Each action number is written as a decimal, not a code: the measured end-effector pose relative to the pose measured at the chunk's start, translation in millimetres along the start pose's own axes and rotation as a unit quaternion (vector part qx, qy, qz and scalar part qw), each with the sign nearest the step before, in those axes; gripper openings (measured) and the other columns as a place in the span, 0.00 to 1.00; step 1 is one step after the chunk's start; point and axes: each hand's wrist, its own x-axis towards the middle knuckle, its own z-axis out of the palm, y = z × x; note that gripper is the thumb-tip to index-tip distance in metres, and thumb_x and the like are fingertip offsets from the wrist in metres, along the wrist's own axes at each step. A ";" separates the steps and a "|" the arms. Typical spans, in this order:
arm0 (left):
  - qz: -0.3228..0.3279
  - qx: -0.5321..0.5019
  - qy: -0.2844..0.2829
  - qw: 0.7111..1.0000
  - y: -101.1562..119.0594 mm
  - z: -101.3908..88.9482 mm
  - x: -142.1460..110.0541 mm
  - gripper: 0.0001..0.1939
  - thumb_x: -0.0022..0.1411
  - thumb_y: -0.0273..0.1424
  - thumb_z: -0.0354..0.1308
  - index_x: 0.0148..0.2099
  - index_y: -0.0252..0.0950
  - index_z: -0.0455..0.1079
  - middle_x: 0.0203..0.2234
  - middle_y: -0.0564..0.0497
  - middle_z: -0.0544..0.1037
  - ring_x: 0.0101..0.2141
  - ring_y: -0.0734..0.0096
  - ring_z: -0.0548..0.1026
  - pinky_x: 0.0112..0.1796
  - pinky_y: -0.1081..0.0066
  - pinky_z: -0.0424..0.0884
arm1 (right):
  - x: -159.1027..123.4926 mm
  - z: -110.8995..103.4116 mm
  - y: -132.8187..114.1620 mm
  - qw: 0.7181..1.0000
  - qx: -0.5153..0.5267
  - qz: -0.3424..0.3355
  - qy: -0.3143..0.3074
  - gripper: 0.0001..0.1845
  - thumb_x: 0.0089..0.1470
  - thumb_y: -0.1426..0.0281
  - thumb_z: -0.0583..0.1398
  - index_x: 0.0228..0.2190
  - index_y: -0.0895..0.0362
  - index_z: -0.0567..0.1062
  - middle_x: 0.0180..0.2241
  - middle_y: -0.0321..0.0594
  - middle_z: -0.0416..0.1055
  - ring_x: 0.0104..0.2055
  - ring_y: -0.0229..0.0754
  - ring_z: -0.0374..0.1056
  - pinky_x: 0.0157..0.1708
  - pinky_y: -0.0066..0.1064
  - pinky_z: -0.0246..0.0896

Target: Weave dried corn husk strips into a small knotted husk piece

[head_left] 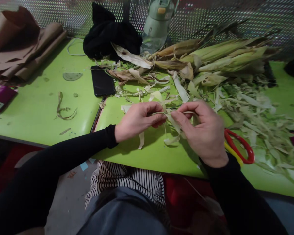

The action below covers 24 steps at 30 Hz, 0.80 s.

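Note:
My left hand point(143, 119) pinches a pale strip of corn husk point(171, 122) between thumb and fingers, above the near edge of the green table. Close on its right, my right hand point(198, 125) pinches the same bundle of thin strips, thumb against forefinger. Loose ends hang below and stick up between the two hands. Scissors point(240, 147) with red and yellow handles lie just right of my right wrist, partly hidden by it. Whole corn husks point(225, 60) are heaped beyond my hands.
Shredded husk strips point(262, 120) cover the table's right side. A black phone point(103, 81), a black cloth item point(112, 37) and a green water bottle point(156, 26) stand or lie at the back. Brown paper point(22, 49) and a purple box point(1, 98) are on the left.

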 end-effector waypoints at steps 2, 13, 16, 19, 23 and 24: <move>-0.005 -0.017 0.019 1.000 -1.3 0.6 1.0 0.10 0.63 0.31 0.62 0.32 0.33 0.67 0.22 0.55 0.74 0.24 0.81 0.72 0.28 0.78 0.69 | 1.3 0.3 2.1 0.991 -0.088 -0.094 0.031 0.09 0.55 0.61 0.67 0.32 0.51 0.74 0.36 0.43 0.72 0.39 0.49 0.68 0.41 0.44 0.61; 0.017 0.016 0.036 0.999 -4.0 -0.9 2.0 0.15 0.63 0.39 0.62 0.32 0.34 0.66 0.24 0.53 0.75 0.24 0.80 0.73 0.28 0.77 0.70 | -5.4 6.5 -0.8 0.960 -0.224 -0.170 -0.003 0.06 0.61 0.64 0.61 0.34 0.53 0.74 0.35 0.47 0.74 0.38 0.54 0.66 0.38 0.45 0.54; 0.025 0.069 0.025 0.997 -3.8 -0.7 0.9 0.09 0.65 0.32 0.58 0.32 0.34 0.66 0.24 0.53 0.76 0.25 0.79 0.73 0.28 0.77 0.69 | -3.8 5.5 -1.9 0.971 -0.177 -0.157 -0.044 0.09 0.62 0.69 0.58 0.29 0.52 0.70 0.30 0.44 0.72 0.35 0.51 0.65 0.36 0.43 0.55; 0.050 0.128 0.030 0.990 -1.9 -0.5 -0.7 0.06 0.64 0.27 0.57 0.33 0.34 0.68 0.23 0.54 0.75 0.24 0.79 0.71 0.28 0.77 0.67 | -1.6 2.3 -4.6 0.980 -0.102 -0.141 -0.097 0.10 0.62 0.71 0.57 0.27 0.52 0.67 0.28 0.41 0.69 0.33 0.47 0.64 0.35 0.40 0.58; 0.063 0.155 0.033 0.985 1.3 -1.2 -2.5 0.05 0.65 0.29 0.57 0.37 0.33 0.71 0.23 0.54 0.75 0.24 0.79 0.70 0.29 0.77 0.66 | 0.9 -3.0 -9.0 0.981 -0.055 -0.122 -0.139 0.10 0.61 0.70 0.57 0.27 0.51 0.68 0.28 0.39 0.70 0.33 0.46 0.65 0.35 0.39 0.59; 0.063 0.152 0.032 0.986 1.7 -1.3 -2.9 0.05 0.65 0.29 0.57 0.37 0.32 0.71 0.23 0.54 0.76 0.24 0.79 0.70 0.29 0.77 0.66 | 1.3 -3.9 -9.6 0.981 -0.051 -0.118 -0.145 0.10 0.61 0.69 0.57 0.27 0.51 0.68 0.28 0.39 0.70 0.33 0.46 0.65 0.34 0.39 0.59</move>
